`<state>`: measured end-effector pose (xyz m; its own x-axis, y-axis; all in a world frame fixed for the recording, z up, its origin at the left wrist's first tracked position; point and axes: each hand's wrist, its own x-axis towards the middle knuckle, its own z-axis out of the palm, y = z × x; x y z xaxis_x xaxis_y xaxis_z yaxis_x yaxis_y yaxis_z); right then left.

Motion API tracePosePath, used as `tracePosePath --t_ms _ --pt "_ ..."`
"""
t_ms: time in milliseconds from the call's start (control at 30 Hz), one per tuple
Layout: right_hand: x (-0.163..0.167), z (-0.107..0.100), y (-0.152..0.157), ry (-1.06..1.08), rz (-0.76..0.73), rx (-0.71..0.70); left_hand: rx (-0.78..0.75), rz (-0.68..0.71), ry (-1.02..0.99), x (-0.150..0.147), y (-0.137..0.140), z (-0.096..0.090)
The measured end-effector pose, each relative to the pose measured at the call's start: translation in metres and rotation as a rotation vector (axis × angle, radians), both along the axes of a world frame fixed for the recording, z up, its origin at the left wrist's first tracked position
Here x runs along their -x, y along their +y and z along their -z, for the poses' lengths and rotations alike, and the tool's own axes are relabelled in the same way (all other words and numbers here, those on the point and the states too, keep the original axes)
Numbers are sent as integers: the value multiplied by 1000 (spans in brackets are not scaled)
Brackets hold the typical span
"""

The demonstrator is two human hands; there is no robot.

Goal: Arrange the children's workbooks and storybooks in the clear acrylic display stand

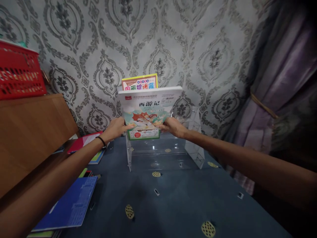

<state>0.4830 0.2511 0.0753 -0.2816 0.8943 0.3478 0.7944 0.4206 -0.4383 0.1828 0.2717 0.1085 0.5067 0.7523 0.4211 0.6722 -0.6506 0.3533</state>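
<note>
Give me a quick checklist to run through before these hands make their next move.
1. Left hand on the white book: ok, at its left edge.
2. Right hand on it: ok, at the lower right.
3. Title right way up: ok.
4. Clear rack upright on the table: ok.
5. Yellow-edged book behind fully visible: not ok, partly covered.
6. White book touching the rack: cannot tell.

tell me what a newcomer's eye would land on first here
Probably the white illustrated book, held in both hands at the picture's centre by the clear rack. Next, likely the bright red basket at upper left, then the blue book at lower left.
</note>
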Motion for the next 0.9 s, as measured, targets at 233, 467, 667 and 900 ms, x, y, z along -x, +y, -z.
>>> tracePosePath --t_ms 233,467,667,900 --pt "2 0 4 -45 28 51 -105 -34 77 -3 3 -1" --pt "0 1 -2 -44 -6 -70 -39 -42 79 -4 3 -5" --pt "2 6 -8 64 14 -282 -26 -90 66 -6 3 -4" --pt "-1 5 -2 162 -28 -97 -99 -32 -32 -9 -2 -11"
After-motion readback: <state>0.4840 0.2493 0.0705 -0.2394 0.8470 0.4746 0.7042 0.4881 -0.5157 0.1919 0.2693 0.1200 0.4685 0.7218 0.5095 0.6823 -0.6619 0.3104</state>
